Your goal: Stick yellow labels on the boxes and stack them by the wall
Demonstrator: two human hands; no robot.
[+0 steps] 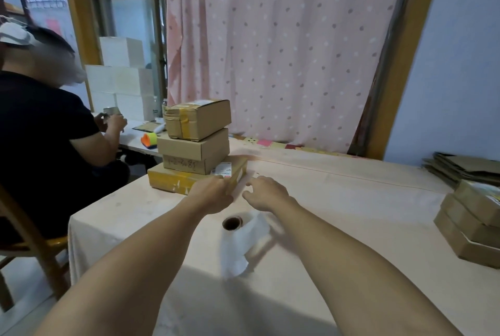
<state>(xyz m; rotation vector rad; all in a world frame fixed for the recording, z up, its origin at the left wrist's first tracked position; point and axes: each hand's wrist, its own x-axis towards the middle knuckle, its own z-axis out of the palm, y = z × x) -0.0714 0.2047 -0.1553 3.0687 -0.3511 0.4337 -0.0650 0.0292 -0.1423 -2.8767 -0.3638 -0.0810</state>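
A stack of three brown cardboard boxes (193, 146) stands on the far left of the table, on top of a wide flat box with yellow tape (173, 180). That bottom box carries a white printed label (223, 169). My left hand (213, 192) is at the bottom box's near right corner, fingers curled against its edge. My right hand (266, 191) hovers just right of that corner, fingers loosely spread and holding nothing. A label roll (232, 223) with a white paper tail lies on the table below my hands.
More brown boxes (470, 227) are stacked at the table's right edge, with flattened cardboard (465, 166) behind them. A seated person (48, 132) works at the left beside white boxes (121, 76) and an orange-yellow roll (150, 140). A pink curtain (284, 51) hangs behind the table.
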